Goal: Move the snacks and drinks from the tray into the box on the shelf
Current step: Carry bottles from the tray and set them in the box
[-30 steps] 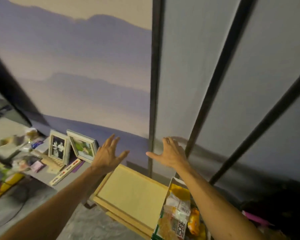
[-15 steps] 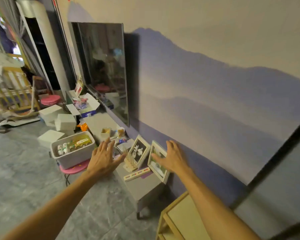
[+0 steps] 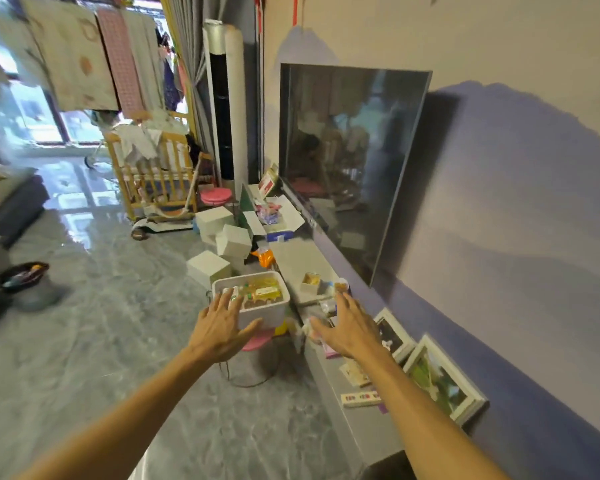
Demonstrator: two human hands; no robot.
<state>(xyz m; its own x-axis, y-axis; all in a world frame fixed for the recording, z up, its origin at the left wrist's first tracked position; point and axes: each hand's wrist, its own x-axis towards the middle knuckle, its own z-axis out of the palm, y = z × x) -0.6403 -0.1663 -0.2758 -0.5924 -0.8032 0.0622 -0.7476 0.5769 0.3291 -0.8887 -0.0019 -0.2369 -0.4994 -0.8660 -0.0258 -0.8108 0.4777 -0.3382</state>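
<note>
While both arms stretch forward, a person's left hand point(image 3: 219, 327) and right hand point(image 3: 349, 327) hang spread-fingered and empty on either side of the white tray point(image 3: 269, 311). The tray sits on a pink stool point(image 3: 257, 341) just beside the front edge of the low grey shelf point(image 3: 298, 258), with bottled drinks point(image 3: 260, 292) lying inside. The left palm overlaps its near-left corner; contact cannot be told. The pick looks best made one bottle at a time, gripped mid-body and lifted clear of the rim.
</note>
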